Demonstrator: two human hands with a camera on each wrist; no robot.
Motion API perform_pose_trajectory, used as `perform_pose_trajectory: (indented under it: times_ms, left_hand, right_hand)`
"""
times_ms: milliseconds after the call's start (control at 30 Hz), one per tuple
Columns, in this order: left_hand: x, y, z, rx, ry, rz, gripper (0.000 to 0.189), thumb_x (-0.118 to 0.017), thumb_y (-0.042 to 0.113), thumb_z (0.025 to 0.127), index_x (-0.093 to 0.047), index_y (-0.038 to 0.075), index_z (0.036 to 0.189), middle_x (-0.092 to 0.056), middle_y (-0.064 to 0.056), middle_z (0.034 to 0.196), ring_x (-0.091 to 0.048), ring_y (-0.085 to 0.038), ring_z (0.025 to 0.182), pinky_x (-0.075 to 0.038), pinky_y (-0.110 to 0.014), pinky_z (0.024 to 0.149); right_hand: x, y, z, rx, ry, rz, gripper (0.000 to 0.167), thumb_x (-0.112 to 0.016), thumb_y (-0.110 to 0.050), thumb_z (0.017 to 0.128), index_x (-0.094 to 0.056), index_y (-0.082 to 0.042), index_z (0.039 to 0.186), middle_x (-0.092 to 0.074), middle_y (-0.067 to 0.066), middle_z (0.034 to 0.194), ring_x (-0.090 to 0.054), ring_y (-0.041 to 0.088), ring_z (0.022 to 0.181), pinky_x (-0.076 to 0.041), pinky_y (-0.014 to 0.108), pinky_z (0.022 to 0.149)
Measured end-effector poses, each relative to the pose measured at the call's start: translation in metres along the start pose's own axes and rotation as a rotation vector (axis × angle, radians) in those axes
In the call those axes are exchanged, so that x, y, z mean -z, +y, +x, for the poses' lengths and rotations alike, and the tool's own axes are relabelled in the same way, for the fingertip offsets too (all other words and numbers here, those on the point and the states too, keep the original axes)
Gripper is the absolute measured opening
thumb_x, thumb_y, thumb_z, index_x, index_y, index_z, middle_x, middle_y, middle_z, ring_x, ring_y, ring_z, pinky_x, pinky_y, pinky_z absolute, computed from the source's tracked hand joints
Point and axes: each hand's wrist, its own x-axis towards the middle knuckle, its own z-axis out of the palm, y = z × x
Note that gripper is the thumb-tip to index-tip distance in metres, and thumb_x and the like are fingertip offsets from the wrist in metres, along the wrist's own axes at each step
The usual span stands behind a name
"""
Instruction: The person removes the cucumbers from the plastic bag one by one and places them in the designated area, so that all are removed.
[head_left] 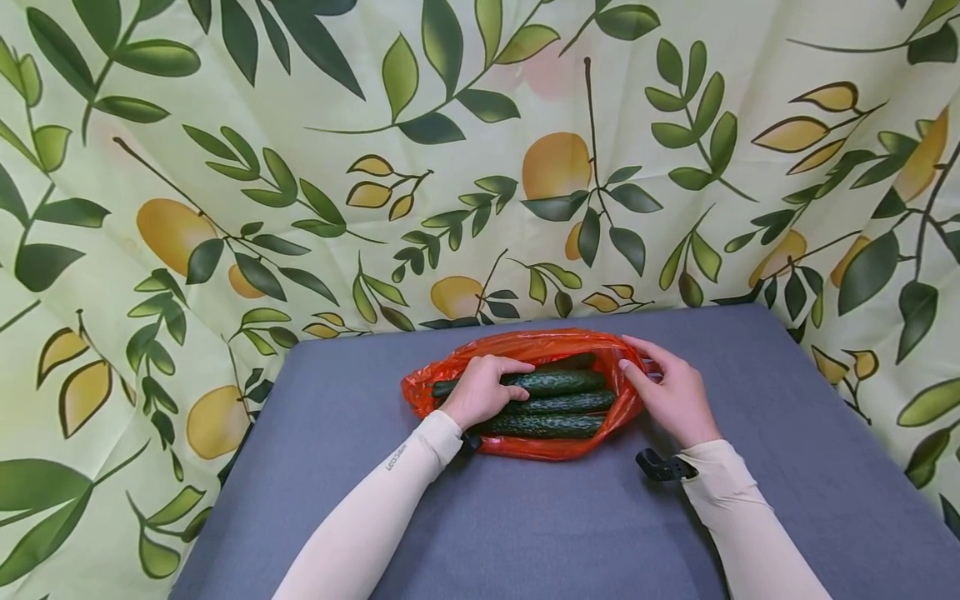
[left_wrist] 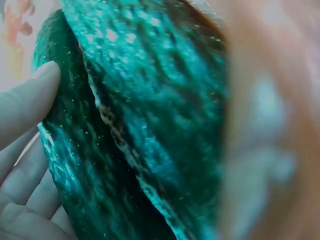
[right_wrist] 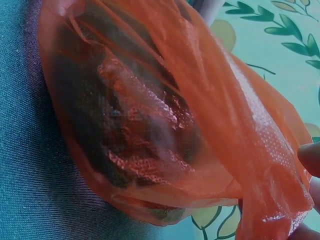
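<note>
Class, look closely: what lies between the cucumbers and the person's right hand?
In the head view, the side of the red bag lies between the cucumbers and the right hand.

"What was worn?"
"I saw cream sleeves point(head_left: 375, 512), small dark lettering point(head_left: 395, 457) near the left cuff point(head_left: 441, 435), and a black strap point(head_left: 663, 467) by the right cuff point(head_left: 712, 462)."
"I spotted a black piece point(head_left: 471, 441) by the left one."

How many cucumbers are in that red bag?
4 show in the red bag: the front cucumber, the second behind it, the third gripped by the left hand, and the rearmost, partly covered. More may be hidden.
</note>
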Motion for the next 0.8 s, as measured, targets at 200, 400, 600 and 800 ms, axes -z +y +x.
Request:
perform_pose_trajectory:
  times_ms: [200, 400, 600, 800]
  left_hand:
    - [0.007, 0.005, -0.007, 0.008, 0.006, -0.004, 0.046, -0.088, 0.017, 0.092, -0.078, 0.022, 0.137, -0.078, 0.002, 0.135, -0.067, -0.018, 0.135, -0.053, -0.043, 0.116]
    - [0.014, 0.012, -0.016, -0.018, 0.022, -0.022, 0.048, -0.088, 0.017, 0.091, -0.077, 0.019, 0.137, -0.078, 0.001, 0.135, -0.068, -0.020, 0.134, -0.054, -0.044, 0.115]
    - [0.022, 0.021, -0.028, -0.040, 0.046, -0.031, 0.047, -0.088, 0.016, 0.092, -0.078, 0.022, 0.137, -0.078, 0.003, 0.135, -0.068, -0.019, 0.134, -0.054, -0.044, 0.115]
    - [0.030, 0.029, -0.044, -0.076, 0.066, -0.029, 0.048, -0.088, 0.017, 0.092, -0.077, 0.023, 0.138, -0.077, 0.004, 0.136, -0.067, -0.016, 0.136, -0.055, -0.042, 0.115]
  right_hand:
    - [0.000, 0.000, 0.000, -0.005, -0.001, -0.001, 0.052, -0.064, -0.041, 0.109, -0.060, -0.019, 0.156, -0.071, 0.023, 0.137, -0.069, 0.037, 0.109, -0.058, 0.021, 0.071]
    - [0.002, 0.000, 0.000, -0.003, -0.001, 0.004, 0.052, -0.064, -0.041, 0.109, -0.060, -0.019, 0.156, -0.070, 0.023, 0.140, -0.068, 0.038, 0.111, -0.057, 0.020, 0.071]
    - [0.002, 0.001, 0.001, 0.008, -0.002, 0.004, 0.051, -0.064, -0.041, 0.109, -0.061, -0.020, 0.156, -0.070, 0.023, 0.139, -0.068, 0.037, 0.111, -0.057, 0.021, 0.068]
    - [0.002, 0.001, 0.001, 0.013, -0.009, -0.005, 0.051, -0.063, -0.041, 0.109, -0.061, -0.020, 0.156, -0.071, 0.023, 0.138, -0.068, 0.037, 0.111, -0.056, 0.021, 0.069]
